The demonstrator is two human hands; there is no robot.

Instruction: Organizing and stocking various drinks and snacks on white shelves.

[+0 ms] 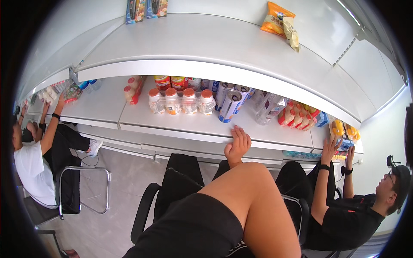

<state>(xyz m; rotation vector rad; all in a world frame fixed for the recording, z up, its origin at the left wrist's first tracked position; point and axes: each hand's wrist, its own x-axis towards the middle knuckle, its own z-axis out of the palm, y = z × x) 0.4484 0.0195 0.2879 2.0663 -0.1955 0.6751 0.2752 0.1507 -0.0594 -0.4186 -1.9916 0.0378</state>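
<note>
My right hand (238, 144) rests on the front edge of the middle shelf (193, 133), fingers on top, holding nothing. My left arm crosses the view with its elbow bent; its hand is out of view. Just beyond my right hand stand blue-and-white drink cans (229, 106). To their left is a wrapped pack of white bottles with orange caps (173, 102), with red-and-yellow containers (162, 83) behind. Clear plastic bottles (269, 108) lean to the right of the cans, beside a pack of small red-and-cream drink bottles (297, 116).
An orange snack bag (277, 19) and blister packs (156, 8) are on the upper shelf (193, 38), whose lip overhangs the goods. A person in black (351, 222) works at the right, hands at packaged goods. Another in white (34, 174) reaches onto the left shelf.
</note>
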